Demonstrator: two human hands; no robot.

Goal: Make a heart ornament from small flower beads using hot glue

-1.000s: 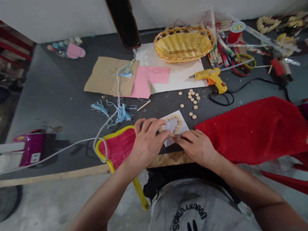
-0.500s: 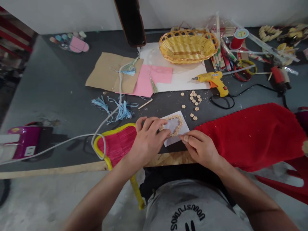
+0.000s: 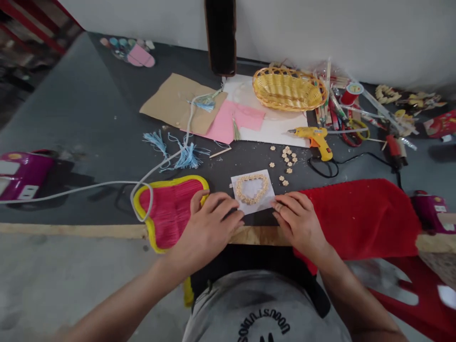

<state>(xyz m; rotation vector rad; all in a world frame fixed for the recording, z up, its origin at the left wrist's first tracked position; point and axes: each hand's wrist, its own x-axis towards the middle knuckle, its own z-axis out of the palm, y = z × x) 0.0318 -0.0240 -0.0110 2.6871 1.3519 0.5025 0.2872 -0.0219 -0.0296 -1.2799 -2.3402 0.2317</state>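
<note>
A small white paper square (image 3: pixel 268 200) lies near the table's front edge. On it sits a heart-shaped ring of small pale wooden flower beads (image 3: pixel 265 186). My left hand (image 3: pixel 213 221) has its thumb and fingertips closed at the paper's lower left corner. At the opposite lower corner, my right hand (image 3: pixel 301 217) pinches the paper between thumb and fingers. Neither hand touches the bead ring. Several loose flower beads (image 3: pixel 287 155) are scattered just beyond the paper.
Beyond the beads lies a yellow glue gun (image 3: pixel 315 137). A wicker basket (image 3: pixel 290 90) stands at the back. Blue tassels (image 3: pixel 187 156) and a pink piece with yellow edging (image 3: pixel 167 209) are on the left, crossed by a white cable (image 3: pixel 103 188). Red cloth (image 3: pixel 363 218) lies at right.
My left hand has moved off the bead ring, down to the paper's lower left corner, uncovering the whole ring. My right hand stays at the right corner. The head view has shifted.
</note>
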